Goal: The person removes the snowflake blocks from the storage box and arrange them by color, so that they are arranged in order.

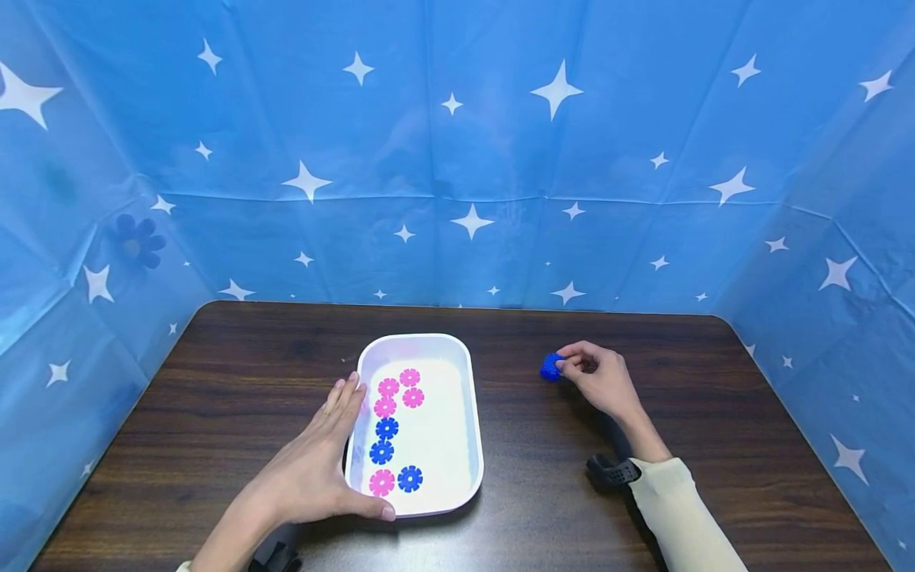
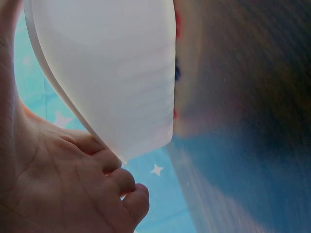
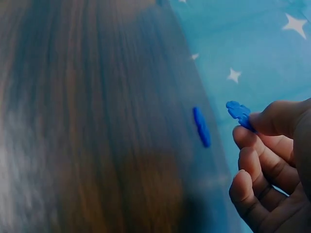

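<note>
In the head view, a white tray (image 1: pixel 468 413) holds several pink snowflake discs (image 1: pixel 413 397) and three blue ones (image 1: pixel 382 452). My left hand (image 1: pixel 310 469) spans its near left corner: straight fingers touch the left side, and the thumb lies along the front rim. The left wrist view shows the fingertips against the rim of the tray wall (image 2: pixel 112 73). Right of the tray, my right hand (image 1: pixel 600 381) pinches a blue snowflake disc (image 3: pixel 236 111) between thumb and index finger. Another blue disc (image 3: pixel 201 127) lies flat on the table just beyond it.
The dark wooden table (image 1: pixel 529 477) ends at a blue curtain with white stars (image 1: pixel 500 159), which rises behind it and along both sides. A black band (image 1: pixel 613 472) is at the right wrist.
</note>
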A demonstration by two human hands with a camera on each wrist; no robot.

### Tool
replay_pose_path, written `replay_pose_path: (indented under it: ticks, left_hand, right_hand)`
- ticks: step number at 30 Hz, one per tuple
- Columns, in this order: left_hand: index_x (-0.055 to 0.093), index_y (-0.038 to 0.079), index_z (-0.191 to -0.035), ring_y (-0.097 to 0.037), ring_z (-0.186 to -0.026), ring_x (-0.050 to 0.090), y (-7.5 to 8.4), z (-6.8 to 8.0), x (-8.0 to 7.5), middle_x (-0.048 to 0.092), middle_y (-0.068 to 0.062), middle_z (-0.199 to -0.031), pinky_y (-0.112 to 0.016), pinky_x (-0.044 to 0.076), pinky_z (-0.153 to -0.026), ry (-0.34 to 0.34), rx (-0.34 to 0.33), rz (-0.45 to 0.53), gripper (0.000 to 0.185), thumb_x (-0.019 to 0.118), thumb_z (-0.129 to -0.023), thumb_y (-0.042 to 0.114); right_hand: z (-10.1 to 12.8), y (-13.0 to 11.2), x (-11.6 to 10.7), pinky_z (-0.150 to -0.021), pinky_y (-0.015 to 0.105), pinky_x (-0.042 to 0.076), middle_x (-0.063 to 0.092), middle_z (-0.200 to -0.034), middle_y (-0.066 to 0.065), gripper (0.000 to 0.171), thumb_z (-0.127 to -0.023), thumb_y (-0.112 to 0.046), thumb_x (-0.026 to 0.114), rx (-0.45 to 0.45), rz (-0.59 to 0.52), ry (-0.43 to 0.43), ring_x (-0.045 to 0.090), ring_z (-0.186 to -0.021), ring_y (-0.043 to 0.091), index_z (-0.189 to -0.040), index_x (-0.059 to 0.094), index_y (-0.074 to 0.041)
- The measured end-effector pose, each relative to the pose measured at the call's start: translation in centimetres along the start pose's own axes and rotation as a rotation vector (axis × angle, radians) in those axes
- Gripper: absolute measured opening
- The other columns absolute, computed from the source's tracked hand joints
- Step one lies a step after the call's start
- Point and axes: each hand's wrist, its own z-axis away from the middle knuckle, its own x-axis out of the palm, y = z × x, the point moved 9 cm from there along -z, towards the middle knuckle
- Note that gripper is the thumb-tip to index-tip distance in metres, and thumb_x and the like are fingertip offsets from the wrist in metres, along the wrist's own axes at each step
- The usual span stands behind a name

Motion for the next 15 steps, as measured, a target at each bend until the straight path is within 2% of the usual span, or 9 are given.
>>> replay_pose_path:
  ticks: [10, 15]
  left_hand:
    - [0.009, 0.017, -0.167, -0.032, -0.162, 0.000, 0.0, 0.0, 0.1, 0.005, -0.006, -0.175, -0.067, 0.020, -0.122, -0.007, -0.008, 0.001, 0.156, 0.084, -0.048, 0.083]
    - [0.010, 0.015, -0.166, -0.031, -0.162, -0.001, 0.0, -0.1, 0.1, 0.004, -0.006, -0.175, -0.067, 0.020, -0.122, -0.008, -0.004, -0.004, 0.156, 0.083, -0.047, 0.084]
  right_hand:
    - [0.0, 3.2, -1.1, -0.067, 0.027, 0.044, 0.075, -0.088, 0.007, 0.017, -0.097, -0.018, 0.067, 0.133, 0.111, 0.028, 0.061, -0.074, 0.016, -0.108, 0.075, -0.008]
    - [-0.1, 3.4, -1.4, -0.068, 0.029, 0.043, 0.072, -0.082, 0.006, 0.014, -0.095, -0.015, 0.066, 0.142, 0.188, 0.051, 0.060, -0.070, 0.016, -0.102, 0.075, -0.006]
